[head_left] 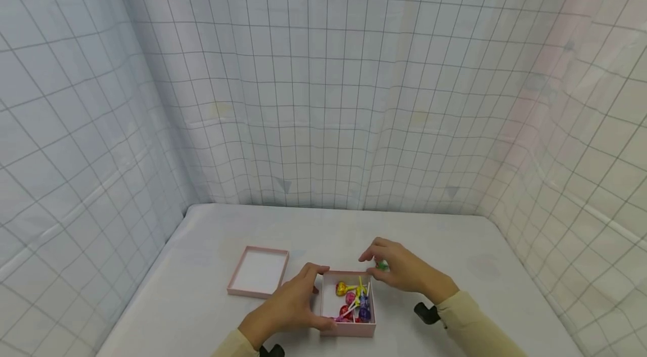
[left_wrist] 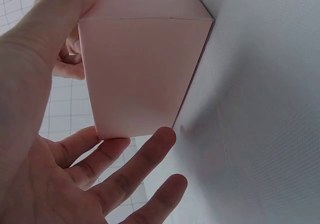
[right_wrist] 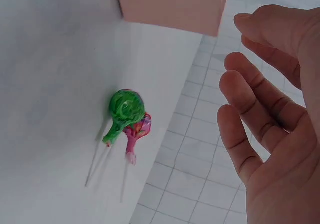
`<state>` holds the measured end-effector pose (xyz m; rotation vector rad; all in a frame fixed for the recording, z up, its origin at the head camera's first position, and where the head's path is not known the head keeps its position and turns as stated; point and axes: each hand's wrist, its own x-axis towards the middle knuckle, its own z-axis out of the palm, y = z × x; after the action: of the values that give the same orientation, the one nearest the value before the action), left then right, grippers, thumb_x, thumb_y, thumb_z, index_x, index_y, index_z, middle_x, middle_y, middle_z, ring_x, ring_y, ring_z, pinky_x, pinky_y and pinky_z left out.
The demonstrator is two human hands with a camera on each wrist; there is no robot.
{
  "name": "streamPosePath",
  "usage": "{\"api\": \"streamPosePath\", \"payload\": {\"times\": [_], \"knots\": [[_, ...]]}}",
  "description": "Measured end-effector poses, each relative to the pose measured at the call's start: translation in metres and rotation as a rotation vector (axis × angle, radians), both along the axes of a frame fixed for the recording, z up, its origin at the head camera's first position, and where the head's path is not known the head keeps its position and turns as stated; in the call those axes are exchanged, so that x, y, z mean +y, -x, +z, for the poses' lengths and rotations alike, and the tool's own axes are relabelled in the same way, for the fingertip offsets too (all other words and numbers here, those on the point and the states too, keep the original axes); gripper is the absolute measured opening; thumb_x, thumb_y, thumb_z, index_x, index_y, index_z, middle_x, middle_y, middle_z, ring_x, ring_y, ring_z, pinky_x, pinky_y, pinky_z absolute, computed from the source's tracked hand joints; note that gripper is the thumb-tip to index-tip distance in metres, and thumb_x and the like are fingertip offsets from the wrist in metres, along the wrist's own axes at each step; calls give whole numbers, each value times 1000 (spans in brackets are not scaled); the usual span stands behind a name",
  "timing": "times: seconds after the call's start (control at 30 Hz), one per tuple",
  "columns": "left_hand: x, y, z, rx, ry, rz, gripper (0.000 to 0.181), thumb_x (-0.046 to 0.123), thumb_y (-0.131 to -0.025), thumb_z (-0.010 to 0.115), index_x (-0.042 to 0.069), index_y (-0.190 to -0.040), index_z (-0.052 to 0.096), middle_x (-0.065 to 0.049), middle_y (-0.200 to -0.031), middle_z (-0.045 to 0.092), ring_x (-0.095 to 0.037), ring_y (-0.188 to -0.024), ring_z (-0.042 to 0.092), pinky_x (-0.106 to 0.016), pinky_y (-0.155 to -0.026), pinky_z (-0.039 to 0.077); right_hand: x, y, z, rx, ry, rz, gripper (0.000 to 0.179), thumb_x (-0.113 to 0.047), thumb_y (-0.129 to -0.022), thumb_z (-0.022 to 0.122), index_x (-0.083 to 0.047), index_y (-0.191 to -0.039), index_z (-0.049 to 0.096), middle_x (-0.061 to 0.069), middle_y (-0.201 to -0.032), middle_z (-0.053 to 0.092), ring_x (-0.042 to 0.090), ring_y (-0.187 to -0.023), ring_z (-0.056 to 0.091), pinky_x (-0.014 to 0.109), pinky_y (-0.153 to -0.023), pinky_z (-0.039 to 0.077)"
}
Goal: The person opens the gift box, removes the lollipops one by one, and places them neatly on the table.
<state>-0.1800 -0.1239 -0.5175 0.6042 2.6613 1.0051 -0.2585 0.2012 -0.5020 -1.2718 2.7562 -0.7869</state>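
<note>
A pink box (head_left: 349,330) with a white inside stands on the table, holding several wrapped lollipops, among them a yellow one (head_left: 341,289) and a dark purple one (head_left: 364,313). My left hand (head_left: 288,307) spans the box's left side, thumb at the near corner and fingers at the far one. Above the box's right edge hovers my right hand (head_left: 401,268), fingers bent loosely with nothing between them. In the right wrist view, a green lollipop (right_wrist: 126,106) and a pink lollipop (right_wrist: 141,126) lie on the table beside the box; my right hand partly covers them in the head view.
To the left of the box lies its pink-rimmed lid (head_left: 259,271), white inside facing up. A white cloth covers the table (head_left: 455,250). White grid-patterned curtains (head_left: 323,93) close off the back and both sides.
</note>
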Motion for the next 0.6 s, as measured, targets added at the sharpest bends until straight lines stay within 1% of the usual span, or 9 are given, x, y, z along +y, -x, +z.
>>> {"api": "streamPosePath", "payload": {"times": [0.1,0.17,0.27,0.4,0.47,0.6], "knots": [[-1,0,-1,6,-4,-5,115,59,-82,106,13,-170,48,-6,-161,60,-23,-123,75,-41,-97,67,-8,-4,7,4,-20,20,26,-15,-108,85,-13,-134,82,7,-126,79,26,-108,75,38,-93,69],[-1,0,-1,13,-7,-9,114,59,-82,106,13,-170,48,-6,-160,60,-23,-123,74,-39,-95,66,-13,-7,12,15,-35,38,24,-17,-109,85,-15,-133,83,5,-124,80,21,-106,75,34,-91,68],[-2,0,-2,22,-15,-16,114,58,-83,105,12,-170,47,-6,-160,60,-23,-122,75,-37,-94,65,-22,-10,16,21,-69,63,22,-19,-110,84,-18,-132,83,-1,-123,79,11,-107,73,29,-93,66],[-3,1,-2,27,-20,-19,114,57,-82,106,13,-169,47,-5,-158,61,-22,-121,74,-35,-92,65,-32,-14,20,-13,-110,109,23,-16,-111,82,-17,-134,83,-4,-126,80,4,-111,73,28,-99,66],[-3,1,-2,27,-20,-20,113,57,-82,106,14,-169,47,-5,-158,62,-21,-120,74,-35,-91,64,-37,-15,22,-35,-126,133,24,-15,-110,82,-15,-135,83,-4,-127,81,2,-112,74,28,-99,67],[-4,-1,-3,27,-18,-25,114,58,-83,105,14,-170,47,-5,-160,61,-20,-119,74,-33,-90,63,-45,-18,22,-64,-171,153,26,-16,-109,83,-12,-135,83,-3,-128,84,1,-114,77,24,-99,66]]}}
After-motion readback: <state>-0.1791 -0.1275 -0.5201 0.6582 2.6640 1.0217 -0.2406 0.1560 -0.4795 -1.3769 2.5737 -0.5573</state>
